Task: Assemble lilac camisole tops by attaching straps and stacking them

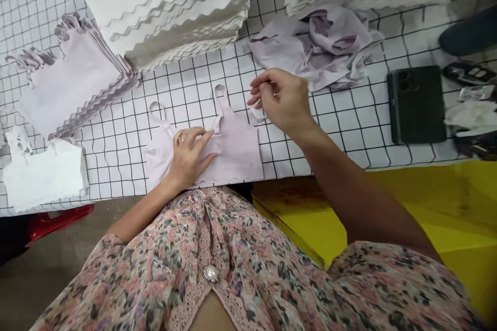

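Note:
A pale lilac strappy top (243,152) lies flat near the table's front edge, its two looped straps pointing away from me. My left hand (190,158) rests on its middle with fingers apart, the fingertips beside the base of the right strap. Over the table to the right of the top, my right hand (285,98) is raised with its fingers curled together. A small white piece (258,113) shows just below those fingertips; whether they grip it is not clear.
Folded lilac tops (73,83) and white ones (46,170) lie left. White fabric stacks (174,0) fill the back. A crumpled lilac pile (326,44) sits behind my right hand. A dark phone (417,106) and keys (469,72) lie right, above a yellow bin (438,217).

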Tool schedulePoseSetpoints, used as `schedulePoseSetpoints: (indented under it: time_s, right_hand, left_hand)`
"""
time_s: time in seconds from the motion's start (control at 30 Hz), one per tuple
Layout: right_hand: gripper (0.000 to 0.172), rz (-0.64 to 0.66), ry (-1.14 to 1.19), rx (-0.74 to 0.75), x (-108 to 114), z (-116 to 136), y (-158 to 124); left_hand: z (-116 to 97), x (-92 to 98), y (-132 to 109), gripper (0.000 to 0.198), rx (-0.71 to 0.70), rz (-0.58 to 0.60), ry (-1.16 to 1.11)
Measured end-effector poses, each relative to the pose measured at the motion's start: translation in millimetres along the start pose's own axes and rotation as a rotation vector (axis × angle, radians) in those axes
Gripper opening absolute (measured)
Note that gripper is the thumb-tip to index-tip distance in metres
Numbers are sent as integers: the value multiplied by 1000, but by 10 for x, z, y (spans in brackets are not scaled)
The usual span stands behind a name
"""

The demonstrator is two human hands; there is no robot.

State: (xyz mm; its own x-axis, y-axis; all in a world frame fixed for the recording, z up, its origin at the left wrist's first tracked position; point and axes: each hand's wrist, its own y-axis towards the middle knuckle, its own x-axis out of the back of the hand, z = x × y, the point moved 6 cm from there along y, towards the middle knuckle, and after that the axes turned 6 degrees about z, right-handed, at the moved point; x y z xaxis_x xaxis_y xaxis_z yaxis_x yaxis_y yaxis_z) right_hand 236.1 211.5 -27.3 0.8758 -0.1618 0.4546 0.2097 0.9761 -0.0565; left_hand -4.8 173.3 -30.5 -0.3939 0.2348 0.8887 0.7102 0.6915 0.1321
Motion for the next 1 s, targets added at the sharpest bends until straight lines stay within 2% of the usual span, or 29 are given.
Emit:
schedulePoseSetpoints:
  time_s: [0.03,0.07,0.1,0.17,0.23,0.3,0.33,0.4,0.47,0.53,0.57,0.7,0.8,0.83,0.9,0.97,1.0]
  right_hand:
    - [28,-49,-133,144,-38,121,-221]
    - [38,-42,-240,266,-135,218,-468]
    - [46,26,-341,369,-281,280,-724]
    - [64,260,-524,449,-587,224,-1198]
    - [78,393,-663,424,-683,2,-1543]
    - [83,340,-757,293,-510,-282,-1690]
    - [82,285,-778,229,-379,-404,-1711]
    - [77,141,-775,132,-130,-557,-1680]
    - [70,-11,-757,53,0,-592,-1591]
    - [59,-124,-745,-29,-23,-544,-1487]
    - [50,-153,-738,-65,-80,-501,-1438]
    - [19,-148,-637,-107,-312,-276,-1264]
    - [13,-148,-431,-71,-261,-107,-1071]
    - [14,-153,-348,-48,-205,-43,-971]
    - [17,-144,-184,7,-83,103,-697]
    - [16,-102,-24,45,11,265,-331]
    - [11,-81,54,52,48,350,-130]
  left_hand:
    - [-59,1,-104,51,-72,-21,21]
    - [-111,-19,-203,56,-132,-14,37]
    - [-148,-53,-293,61,-176,16,53]
    - [-149,-119,-450,72,-208,108,86]
    - [-48,-125,-608,82,-201,205,112]
    - [136,-20,-788,85,-163,251,126]
    - [256,80,-879,82,-105,233,134]
    - [530,343,-1051,75,120,110,172]
    - [757,578,-1215,68,421,-34,231]
    - [846,661,-1314,62,653,-84,259]
    - [842,645,-1322,58,715,-76,248]
    - [727,490,-1209,28,727,-79,37]
    - [787,493,-1106,24,705,-199,-408]
    - [840,531,-1047,24,696,-242,-589]
    - [958,689,-849,39,649,-321,-872]
    - [1077,963,-540,56,555,-394,-978]
    - [1137,1121,-361,57,503,-426,-996]
